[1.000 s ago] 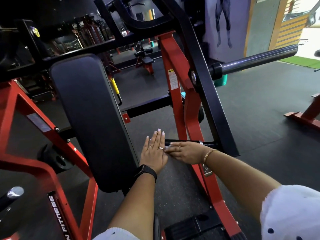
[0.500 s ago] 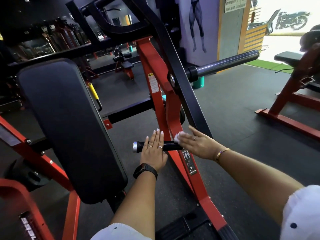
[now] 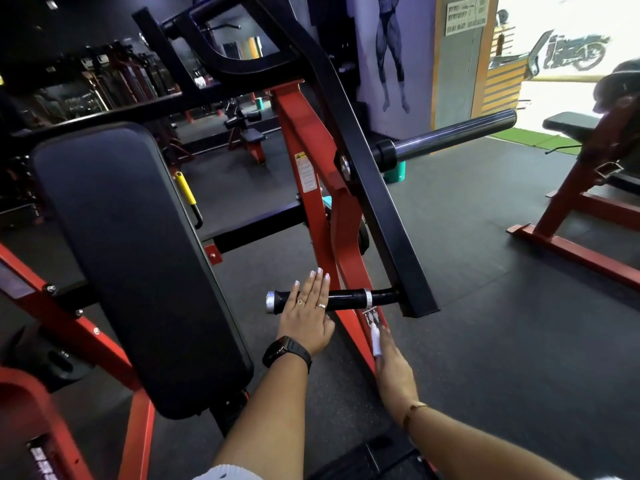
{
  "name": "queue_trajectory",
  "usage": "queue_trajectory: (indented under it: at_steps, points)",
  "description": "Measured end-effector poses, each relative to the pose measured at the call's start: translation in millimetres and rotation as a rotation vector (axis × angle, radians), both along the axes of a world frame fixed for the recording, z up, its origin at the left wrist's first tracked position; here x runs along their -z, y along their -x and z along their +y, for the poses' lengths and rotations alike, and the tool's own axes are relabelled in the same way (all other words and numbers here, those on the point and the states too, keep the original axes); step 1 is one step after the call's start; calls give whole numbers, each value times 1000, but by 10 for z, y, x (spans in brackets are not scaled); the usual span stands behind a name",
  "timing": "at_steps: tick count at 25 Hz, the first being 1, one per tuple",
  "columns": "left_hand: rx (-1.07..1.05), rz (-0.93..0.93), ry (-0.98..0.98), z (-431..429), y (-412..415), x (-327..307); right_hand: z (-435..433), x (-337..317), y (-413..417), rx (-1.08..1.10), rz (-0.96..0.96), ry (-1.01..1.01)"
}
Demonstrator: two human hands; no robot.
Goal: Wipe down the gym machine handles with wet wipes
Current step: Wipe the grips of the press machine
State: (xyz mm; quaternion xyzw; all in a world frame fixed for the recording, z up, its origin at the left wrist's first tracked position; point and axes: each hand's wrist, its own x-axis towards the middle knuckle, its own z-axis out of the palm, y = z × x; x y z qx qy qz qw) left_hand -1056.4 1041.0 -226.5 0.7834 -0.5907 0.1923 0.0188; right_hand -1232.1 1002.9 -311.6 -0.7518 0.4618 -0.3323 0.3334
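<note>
A person's left hand lies flat across the black machine handle, its fingers straight and pressed together, beside a black back pad. The right hand, just below the handle, pinches a white wet wipe against the red frame. 2 rings show on the left hand.

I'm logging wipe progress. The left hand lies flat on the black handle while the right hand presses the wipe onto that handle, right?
Not quite. The head view shows the left hand flat on the black handle, but the right hand holds the wipe below that handle, beside the red frame, not on it.
</note>
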Motion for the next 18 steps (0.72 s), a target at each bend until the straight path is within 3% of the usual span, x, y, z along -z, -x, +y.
queue_trajectory:
  at_steps: [2,3,5,7,14,16,18]
  points:
    - [16,13,-8,32,-19,-3,-2,-258,-272,223,-253,-607]
    - [29,4,-10,67,-45,6,-58,-373,-401,274,-440,-803]
    - [47,-15,-8,173,-131,29,-228,-578,-623,308,-846,-1008]
    - [54,-39,-7,275,-234,31,-303,-725,-800,305,-1073,-1113]
    - [78,-79,-39,524,-442,-71,343,-857,-1446,-62,-945,-1379]
    - [64,-80,-33,552,-529,-101,391,-933,-1459,-9,-917,-1342]
    - [88,-26,52,511,-580,-110,324,-1036,-1379,139,-866,-1165]
